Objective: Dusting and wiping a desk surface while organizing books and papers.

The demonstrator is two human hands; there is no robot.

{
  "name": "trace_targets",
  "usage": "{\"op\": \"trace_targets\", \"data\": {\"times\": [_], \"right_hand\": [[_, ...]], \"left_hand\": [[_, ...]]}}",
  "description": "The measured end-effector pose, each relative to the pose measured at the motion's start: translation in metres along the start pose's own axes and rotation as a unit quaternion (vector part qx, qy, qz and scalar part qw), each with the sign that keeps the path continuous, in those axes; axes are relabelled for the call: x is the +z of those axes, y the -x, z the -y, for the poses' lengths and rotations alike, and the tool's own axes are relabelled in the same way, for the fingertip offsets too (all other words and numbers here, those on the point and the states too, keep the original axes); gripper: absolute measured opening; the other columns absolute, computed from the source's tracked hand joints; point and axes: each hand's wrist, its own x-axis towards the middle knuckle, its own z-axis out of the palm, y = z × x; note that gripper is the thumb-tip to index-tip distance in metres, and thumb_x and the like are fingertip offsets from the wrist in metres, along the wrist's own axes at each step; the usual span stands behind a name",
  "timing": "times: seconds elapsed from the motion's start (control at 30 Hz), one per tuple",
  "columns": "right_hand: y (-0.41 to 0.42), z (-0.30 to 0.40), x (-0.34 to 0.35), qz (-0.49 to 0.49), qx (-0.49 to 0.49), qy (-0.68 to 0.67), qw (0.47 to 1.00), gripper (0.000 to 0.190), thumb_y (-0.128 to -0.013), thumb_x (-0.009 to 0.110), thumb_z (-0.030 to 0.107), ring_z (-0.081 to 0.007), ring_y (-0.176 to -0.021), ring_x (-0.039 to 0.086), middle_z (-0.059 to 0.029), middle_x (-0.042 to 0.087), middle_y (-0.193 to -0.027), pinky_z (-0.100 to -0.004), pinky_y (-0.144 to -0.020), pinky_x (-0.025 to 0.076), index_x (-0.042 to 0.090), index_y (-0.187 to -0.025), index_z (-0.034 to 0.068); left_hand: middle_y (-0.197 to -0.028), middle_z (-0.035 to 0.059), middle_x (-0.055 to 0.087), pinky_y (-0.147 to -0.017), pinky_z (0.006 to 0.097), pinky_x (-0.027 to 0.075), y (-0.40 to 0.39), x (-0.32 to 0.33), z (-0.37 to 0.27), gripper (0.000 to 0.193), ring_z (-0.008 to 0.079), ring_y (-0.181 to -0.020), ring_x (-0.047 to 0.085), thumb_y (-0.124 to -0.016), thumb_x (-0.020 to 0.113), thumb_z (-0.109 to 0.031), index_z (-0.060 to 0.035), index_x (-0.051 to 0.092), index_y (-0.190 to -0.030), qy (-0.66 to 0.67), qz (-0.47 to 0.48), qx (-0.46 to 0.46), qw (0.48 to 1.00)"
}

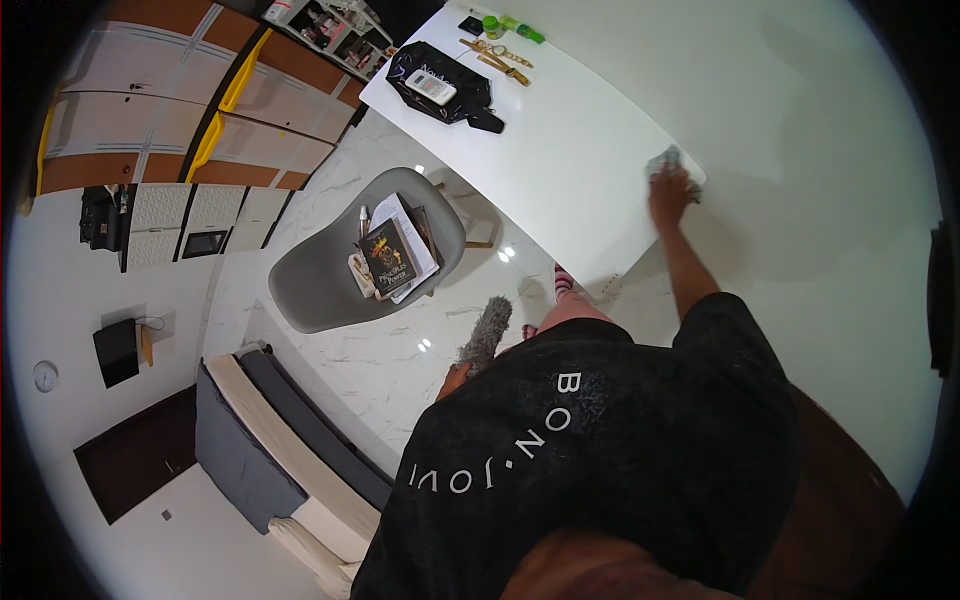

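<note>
My right hand (670, 196) presses a greyish cloth (663, 162) onto the white tabletop (577, 172), close to the corner by the wall. Parts of the cloth stick out past the fingers on both sides. Low on the left, beside my body, my left hand (452, 381) grips a grey fluffy duster (486, 334). The duster's head points up and away from me, over the floor. Its handle is hidden, and the black T-shirt covers most of my left arm.
Across the table lie a black bag (431, 79) with a white remote control (430, 87) on it, gold-coloured wristwatches (501, 60) and a green-lidded jar (492, 28). A grey chair (315, 281) carrying books (388, 257) and papers stands left. Behind it are a bed (251, 442) and wardrobe (172, 97).
</note>
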Motion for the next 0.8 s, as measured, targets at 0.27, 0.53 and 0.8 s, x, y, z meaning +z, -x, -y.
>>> {"op": "trace_targets", "data": {"times": [0.27,0.53,0.8], "right_hand": [[0.126,0.153,-0.058,0.100,-0.226,-0.128,0.961,0.050,-0.081,0.051,0.032,-0.0301,-0.127,0.021,-0.0145,0.026,-0.136,-0.0517,-0.099,0.020,0.040,-0.124,0.009],[0.114,0.020,-0.040,0.156,-0.265,-0.071,0.949,0.048,-0.080,0.051,0.028,-0.0296,-0.126,0.025,-0.0115,0.026,-0.137,-0.0505,-0.099,0.020,0.041,-0.125,0.011],[0.104,0.029,-0.023,0.029,0.057,-0.048,0.997,0.046,-0.083,0.047,0.025,-0.0309,-0.125,0.026,-0.0122,0.028,-0.136,-0.0515,-0.097,0.022,0.038,-0.126,0.011]], "left_hand": [[-0.103,0.0261,0.047,-0.078,0.0410,0.042,-0.025,-0.024,-0.064,0.051,0.0379,-0.091,0.051,-0.073,0.056,-0.038,-0.0114,0.046,-0.116,-0.029,0.026,0.011,0.999],[-0.103,0.0265,0.047,-0.078,0.0408,0.042,0.076,-0.049,-0.047,0.052,0.0390,-0.092,0.050,-0.072,0.056,-0.039,-0.0118,0.046,-0.116,-0.078,0.045,-0.003,0.996],[-0.100,0.0259,0.048,-0.079,0.0404,0.042,0.109,-0.008,-0.008,0.053,0.0378,-0.095,0.050,-0.073,0.055,-0.041,-0.0086,0.047,-0.114,-0.023,0.018,0.013,0.999]]}}
